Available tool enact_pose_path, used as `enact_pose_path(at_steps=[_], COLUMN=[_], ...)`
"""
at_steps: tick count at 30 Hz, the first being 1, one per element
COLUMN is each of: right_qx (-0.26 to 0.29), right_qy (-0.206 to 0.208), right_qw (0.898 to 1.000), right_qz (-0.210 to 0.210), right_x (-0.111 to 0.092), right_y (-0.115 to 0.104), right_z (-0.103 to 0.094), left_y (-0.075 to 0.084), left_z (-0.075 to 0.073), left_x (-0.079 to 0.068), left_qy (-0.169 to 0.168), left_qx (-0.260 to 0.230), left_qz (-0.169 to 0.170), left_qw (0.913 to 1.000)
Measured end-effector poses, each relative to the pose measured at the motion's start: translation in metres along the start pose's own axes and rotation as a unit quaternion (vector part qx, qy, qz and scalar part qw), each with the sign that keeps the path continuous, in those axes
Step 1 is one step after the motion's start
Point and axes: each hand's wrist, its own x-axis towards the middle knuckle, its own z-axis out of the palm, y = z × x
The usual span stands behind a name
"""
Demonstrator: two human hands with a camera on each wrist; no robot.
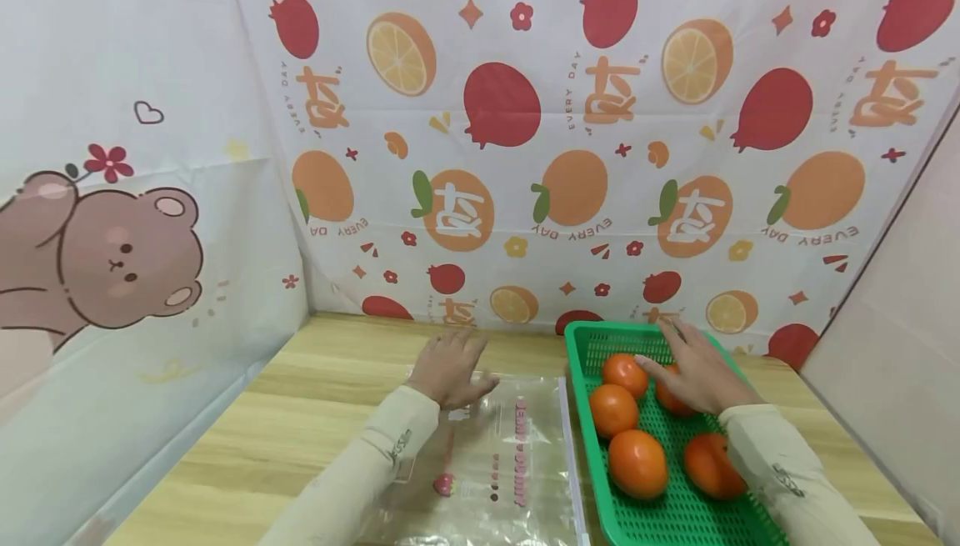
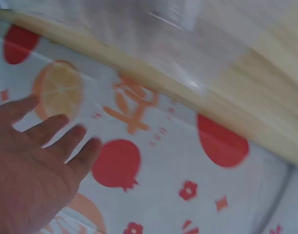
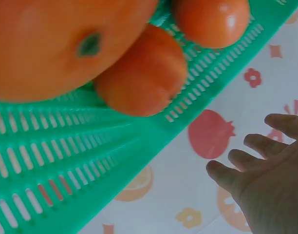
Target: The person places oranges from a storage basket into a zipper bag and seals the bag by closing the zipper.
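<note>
Printed cloth (image 1: 510, 162) hangs behind pale table (image 1: 262, 438) and basket (image 1: 630, 328).

Bright green rectangular plastic basket (image 1: 675, 519): one colour throughout, slotted lattice pattern. Round glossy orange-red fruits (image 1: 637, 464): plain skins, one with a dark green spot (image 3: 89, 45). Flat clear plastic bag (image 1: 480, 467): transparent, pink lettering, pink strawberry print; pale lilac edge strip (image 1: 573, 463). Pale yellow-brown wooden tabletop (image 1: 277, 429): streaked grain. White fabric backdrop (image 1: 570, 137): repeating red pomegranates, orange citrus, red and yellow flowers. White side sheet (image 1: 202, 87): brown bear, red flower. Cream cloth sleeves (image 1: 367, 458): dark lettering.
</note>
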Motion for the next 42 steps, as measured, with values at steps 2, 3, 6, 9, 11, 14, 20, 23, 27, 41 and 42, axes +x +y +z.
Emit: enact_pose_path(at_steps=[2, 3, 6, 9, 11, 14, 20, 23, 27, 41, 42], right_qx=[0.011, 0.016, 0.034, 0.052, 0.065, 0.079, 0.096, 0.103, 0.108, 0.100, 0.100], right_qy=[-0.004, -0.008, -0.029, -0.047, -0.055, -0.056, -0.039, -0.043, -0.057, -0.056, -0.057], right_qw=[1.000, 1.000, 0.999, 0.998, 0.996, 0.995, 0.994, 0.992, 0.990, 0.986, 0.986], right_qz=[0.000, 0.002, 0.005, -0.002, -0.007, -0.011, -0.044, -0.064, -0.076, -0.122, -0.124], right_x=[0.000, 0.000, 0.000, 0.000, 0.000, 0.001, 0.006, 0.009, 0.012, 0.008, 0.007], right_y=[-0.005, -0.009, -0.021, -0.033, -0.040, -0.050, -0.070, -0.080, -0.093, -0.122, -0.123], right_z=[-0.002, -0.004, -0.007, -0.008, -0.007, -0.005, -0.005, -0.006, -0.004, -0.006, -0.006], left_y=[0.010, 0.015, 0.031, 0.048, 0.060, 0.076, 0.102, 0.113, 0.123, 0.138, 0.139], left_z=[-0.001, -0.001, -0.001, 0.001, 0.003, 0.007, 0.018, 0.025, 0.033, 0.044, 0.045], left_x=[-0.002, -0.002, -0.004, -0.006, -0.007, -0.008, -0.005, -0.003, 0.001, 0.003, 0.003], left_qy=[-0.007, -0.010, -0.025, -0.060, -0.087, -0.123, -0.118, -0.108, -0.099, -0.083, -0.079], left_qx=[-0.007, -0.010, -0.016, -0.059, -0.110, -0.177, -0.219, -0.220, -0.220, -0.159, -0.153], left_qz=[0.009, 0.013, 0.029, 0.042, 0.042, 0.023, 0.009, 0.005, -0.007, 0.002, 0.005], left_qw=[0.9999, 0.9998, 0.9991, 0.9956, 0.9892, 0.9764, 0.9685, 0.9696, 0.9704, 0.9837, 0.9851])
